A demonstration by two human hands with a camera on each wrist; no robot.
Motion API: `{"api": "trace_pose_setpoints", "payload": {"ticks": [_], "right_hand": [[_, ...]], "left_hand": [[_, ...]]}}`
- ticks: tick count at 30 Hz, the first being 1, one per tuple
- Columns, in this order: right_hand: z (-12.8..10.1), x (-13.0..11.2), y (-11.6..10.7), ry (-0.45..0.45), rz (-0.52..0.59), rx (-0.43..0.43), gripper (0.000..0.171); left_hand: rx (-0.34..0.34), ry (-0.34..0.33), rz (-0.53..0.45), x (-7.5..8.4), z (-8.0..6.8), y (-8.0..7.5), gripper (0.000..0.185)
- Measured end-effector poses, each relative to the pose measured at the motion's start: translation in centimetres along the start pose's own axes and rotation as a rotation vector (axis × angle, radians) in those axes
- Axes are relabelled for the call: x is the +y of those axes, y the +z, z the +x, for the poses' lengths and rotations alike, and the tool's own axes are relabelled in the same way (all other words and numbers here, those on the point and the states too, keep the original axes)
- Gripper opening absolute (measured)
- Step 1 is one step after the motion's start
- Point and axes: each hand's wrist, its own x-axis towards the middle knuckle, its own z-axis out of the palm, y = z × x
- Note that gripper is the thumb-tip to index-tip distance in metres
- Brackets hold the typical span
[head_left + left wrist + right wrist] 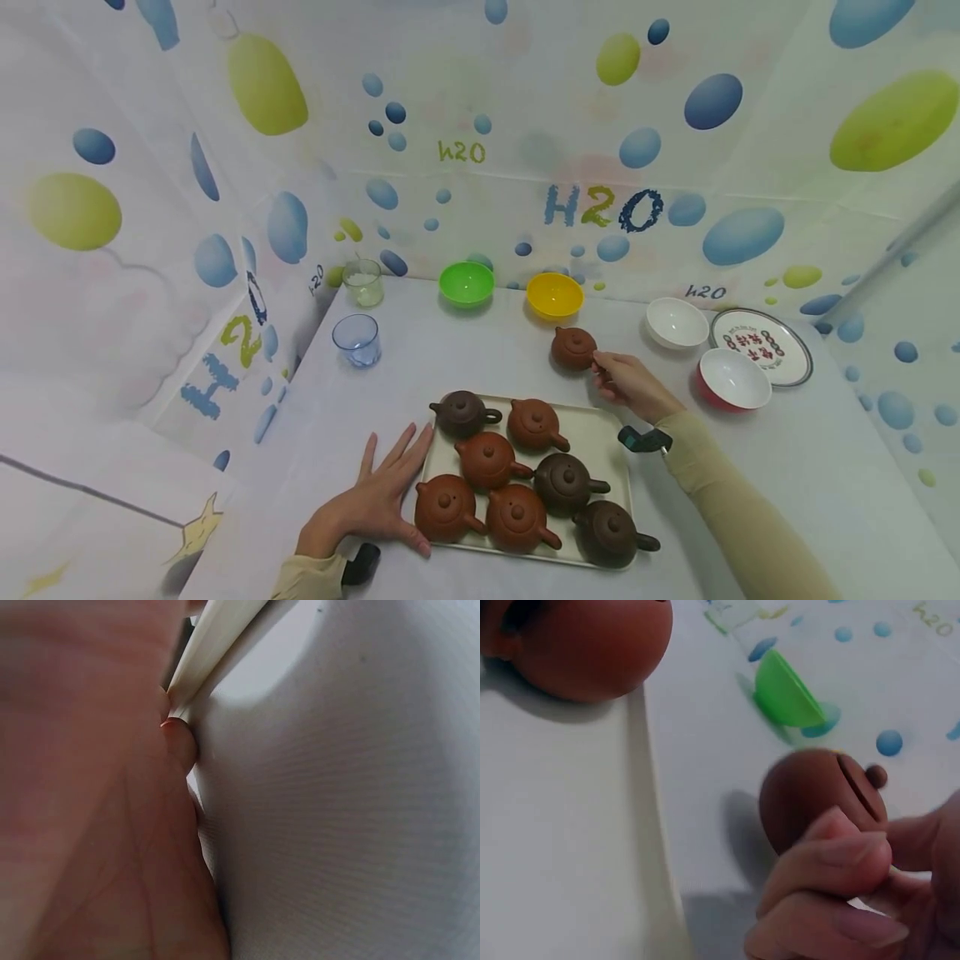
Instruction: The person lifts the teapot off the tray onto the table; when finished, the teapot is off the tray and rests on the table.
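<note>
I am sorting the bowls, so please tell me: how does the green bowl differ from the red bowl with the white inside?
The green bowl is green inside and out; the red bowl is red outside, white inside. The green bowl stands at the back edge; the red bowl is nearer, beside a printed plate. Both stand upright on the table.

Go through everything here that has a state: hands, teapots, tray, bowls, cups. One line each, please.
left hand: flat, fingers spread, against the tray edge
right hand: pinching the lone teapot's handle
lone teapot: upright on the table, lid on, off the tray
tray: holds seven lidded teapots, upright
green bowl: upright, looks empty
yellow bowl: upright, looks empty
white bowl: upright, empty
red bowl: upright, empty
blue cup: upright
</note>
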Motion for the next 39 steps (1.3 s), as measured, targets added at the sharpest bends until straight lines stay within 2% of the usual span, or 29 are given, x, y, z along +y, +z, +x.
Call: {"api": "trace_pose_setpoints", "payload": {"ticks": [5,8,14,20,27,32,39], "right_hand": [[1.0,-1.7,1.5,-0.023,-0.124,-0.183,0.041],[1.9,-2.8,2.5,-0.020,-0.173,-0.261,0.042],[3.5,-5.2,4.7,-0.018,-0.222,-0.321,0.043],[5.0,-7.4,7.6,-0.022,-0.277,-0.408,0.040],[7.1,-8.6,9.9,0.008,-0.316,-0.393,0.038],[7.8,-8.6,10.3,0.071,-0.321,-0.344,0.037],[7.9,-9.3,10.6,0.069,-0.410,-0.297,0.038]], "left_hand": [[-0.013,0.014,-0.018,0.6,-0.2,-0.5,0.158],[-0.037,0.001,-0.003,1.2,-0.2,-0.9,0.158],[-0.043,0.004,0.013,1.4,-0.2,-1.1,0.157],[-0.078,-0.055,0.016,1.6,-0.4,-1.2,0.159],[-0.080,-0.044,0.011,2.0,-0.2,-1.0,0.158],[-0.091,-0.050,0.004,2.2,-0.2,-1.1,0.158],[-0.073,-0.054,0.031,1.8,-0.1,-1.2,0.159]]}}
